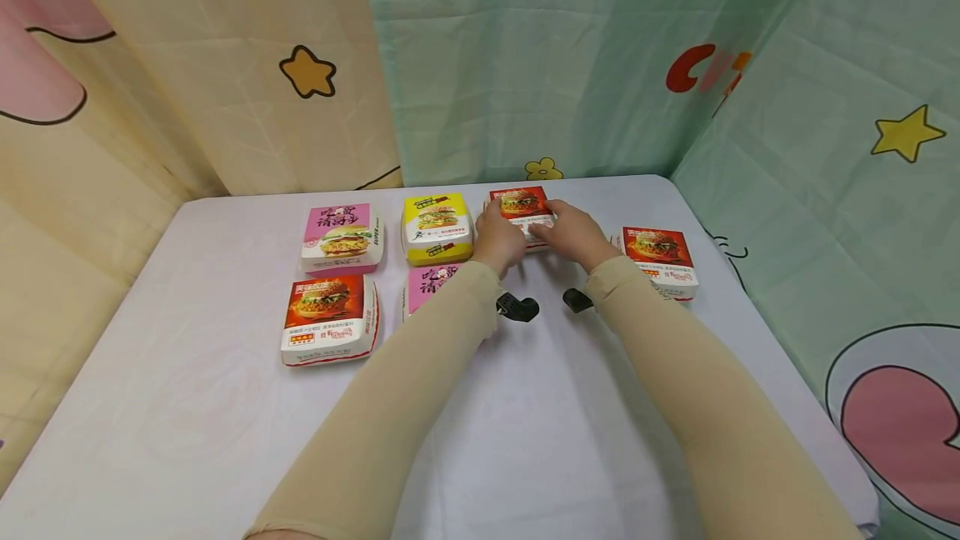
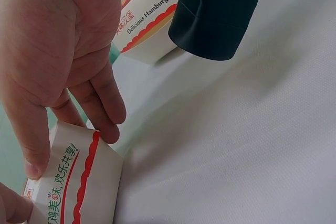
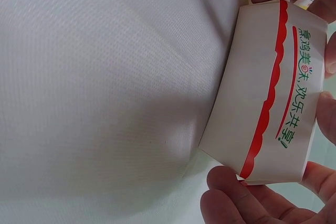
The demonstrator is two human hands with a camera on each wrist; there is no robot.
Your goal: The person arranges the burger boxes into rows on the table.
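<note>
A red-and-white burger box (image 1: 522, 203) lies at the back of the table, held from both sides. My left hand (image 1: 498, 237) grips its left side, while my right hand (image 1: 576, 235) grips the right side. In the left wrist view, the left thumb lies on the upper edge of the box (image 2: 84, 182) and the other fingers reach down its side. The right wrist view has the white front of the box (image 3: 268, 93) facing me, with red scalloped trim and green lettering, and fingers at both ends.
Left of my hands stand a yellow box (image 1: 437, 227), a pink box (image 1: 342, 233) and a red box (image 1: 330, 319). My left sleeve partly covers another pink box (image 1: 429, 283). Another red box (image 1: 657, 261) sits by my right forearm. Curtains (image 1: 525, 65) hang behind the white table (image 1: 187, 407).
</note>
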